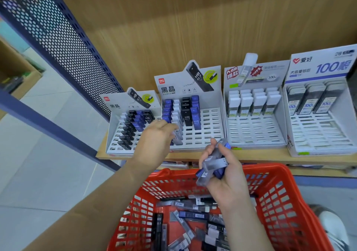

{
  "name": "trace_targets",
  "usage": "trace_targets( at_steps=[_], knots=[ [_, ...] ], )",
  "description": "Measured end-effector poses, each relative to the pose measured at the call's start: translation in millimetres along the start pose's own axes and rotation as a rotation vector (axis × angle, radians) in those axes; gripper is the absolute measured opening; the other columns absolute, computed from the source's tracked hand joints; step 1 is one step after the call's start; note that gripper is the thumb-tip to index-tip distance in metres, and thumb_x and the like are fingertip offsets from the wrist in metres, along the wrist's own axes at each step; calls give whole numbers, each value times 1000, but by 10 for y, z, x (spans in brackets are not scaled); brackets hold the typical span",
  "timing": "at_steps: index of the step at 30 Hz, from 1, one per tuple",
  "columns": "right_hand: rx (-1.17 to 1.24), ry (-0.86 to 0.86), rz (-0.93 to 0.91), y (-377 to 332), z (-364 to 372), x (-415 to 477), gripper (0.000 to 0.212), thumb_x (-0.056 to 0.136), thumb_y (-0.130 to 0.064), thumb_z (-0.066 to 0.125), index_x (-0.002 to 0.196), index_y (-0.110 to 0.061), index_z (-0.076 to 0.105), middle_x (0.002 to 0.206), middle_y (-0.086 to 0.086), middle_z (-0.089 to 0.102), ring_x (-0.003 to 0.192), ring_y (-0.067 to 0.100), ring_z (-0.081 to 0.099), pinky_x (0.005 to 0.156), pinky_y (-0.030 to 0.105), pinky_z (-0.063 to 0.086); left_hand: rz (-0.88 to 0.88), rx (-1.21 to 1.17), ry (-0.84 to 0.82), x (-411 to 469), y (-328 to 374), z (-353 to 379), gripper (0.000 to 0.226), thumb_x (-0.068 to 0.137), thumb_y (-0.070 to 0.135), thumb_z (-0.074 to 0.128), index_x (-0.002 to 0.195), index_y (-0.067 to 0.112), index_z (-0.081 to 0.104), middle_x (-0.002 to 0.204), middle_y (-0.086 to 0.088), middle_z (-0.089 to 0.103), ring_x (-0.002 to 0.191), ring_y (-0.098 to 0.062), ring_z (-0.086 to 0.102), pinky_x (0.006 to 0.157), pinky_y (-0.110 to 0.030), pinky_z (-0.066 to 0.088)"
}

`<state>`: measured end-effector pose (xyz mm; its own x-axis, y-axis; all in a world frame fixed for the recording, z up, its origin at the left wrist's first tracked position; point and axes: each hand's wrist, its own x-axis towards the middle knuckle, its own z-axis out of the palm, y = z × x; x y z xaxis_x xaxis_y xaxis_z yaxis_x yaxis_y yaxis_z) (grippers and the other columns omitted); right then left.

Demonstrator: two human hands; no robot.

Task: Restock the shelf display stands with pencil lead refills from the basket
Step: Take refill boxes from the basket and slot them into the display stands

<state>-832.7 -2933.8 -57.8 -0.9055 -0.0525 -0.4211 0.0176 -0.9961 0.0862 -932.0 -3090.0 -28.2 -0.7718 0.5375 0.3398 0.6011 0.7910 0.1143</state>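
Several slim grey and blue refills (212, 165)

Wooden shelf (266, 159) mid-frame carries four display stands side by side: leftmost stand (116, 100), second stand (210, 123), third stand (255, 132), rightmost stand (318, 132)

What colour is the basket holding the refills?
The basket is red; the head view shows it best.

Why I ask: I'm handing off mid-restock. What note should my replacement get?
Left hand: fingertips at the white refill column in the second stand; grip hidden.
Right hand: holds a bundle of refills above the red basket.
Done: left stand, second stand, third stand and fourth stand are partly filled.
Left: front slots empty in all four; many loose refills lie in the basket.
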Motion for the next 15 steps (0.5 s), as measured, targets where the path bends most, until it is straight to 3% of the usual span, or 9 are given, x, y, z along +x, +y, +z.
trace_targets(
  at_steps=[5, 7, 9, 12, 15],
  knots=[
    [2, -29, -3, 32, 18, -7, 82, 42, 0, 92, 118, -4, 65, 81, 8, 64, 65, 17, 63, 60, 27, 57, -6, 3, 0, -18, 67, 20, 16, 80, -2, 70, 91, 8, 75, 80, -5, 61, 80, -28, 59, 71, -22, 42],
    [-15, -10, -6, 55, 54, -32, 57, 65, -7, 79, 119, -5, 63, 80, 7, 62, 64, 16, 62, 58, 26, 57, -146, -133, -61, -25, 156, -60, 22, 90, 6, 61, 108, 12, 71, 88, 0, 60, 86, -17, 55, 79, -20, 38],
    [-38, -8, -30, 64, 102, -46, 41, 75, -12, 68, 115, -7, 62, 78, 6, 60, 60, 16, 62, 56, 26, 56, -346, -391, -110, -33, 301, -203, 18, 92, 13, 59, 105, 17, 70, 80, 8, 60, 70, -1, 53, 72, -16, 41],
    [-169, -19, -88, 52, 171, -49, 15, 83, -18, 62, 94, -8, 60, 72, 6, 57, 58, 16, 60, 61, 29, 56, -582, -855, -385, -47, 544, -419, 16, 93, 23, 59, 84, 15, 68, 67, 2, 64, 53, -6, 55, 57, -24, 46],
    [-270, -21, -144, 24, 182, -12, 18, 97, -25, 54, 83, -12, 55, 76, 7, 52, 66, 18, 54, 70, 31, 51, -638, -1074, -676, -138, 712, -511, 17, 97, 26, 51, 95, 10, 56, 70, -7, 66, 56, -18, 60, 54, -25, 49]
  ],
)
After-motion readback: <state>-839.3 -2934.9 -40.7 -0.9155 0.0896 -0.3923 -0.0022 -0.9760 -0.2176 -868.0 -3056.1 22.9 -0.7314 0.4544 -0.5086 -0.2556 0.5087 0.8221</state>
